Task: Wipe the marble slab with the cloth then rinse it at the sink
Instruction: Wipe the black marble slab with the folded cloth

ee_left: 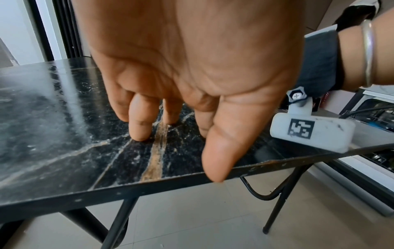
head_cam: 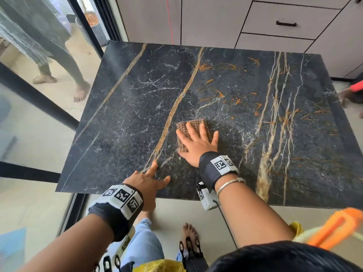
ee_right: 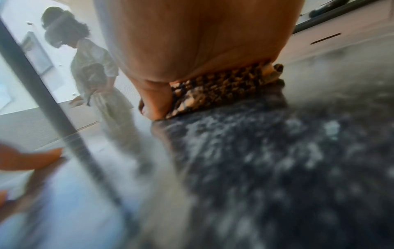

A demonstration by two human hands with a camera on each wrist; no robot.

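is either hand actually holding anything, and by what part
Neither grips anything. The right hand presses flat on the cloth; the left hand rests fingertips on the marble slab.

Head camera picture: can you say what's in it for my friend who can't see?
A person's right hand presses a brown cloth flat on a dark marble slab streaked with orange marks. Their left hand rests its fingertips near the slab's front edge.

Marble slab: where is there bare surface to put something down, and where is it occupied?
The marble slab is bare along its left side by the glass door, across the far edge below the drawers, and on the right half with orange streaks. It is occupied near the front middle: the right hand presses the cloth, and the left hand rests at the near edge.
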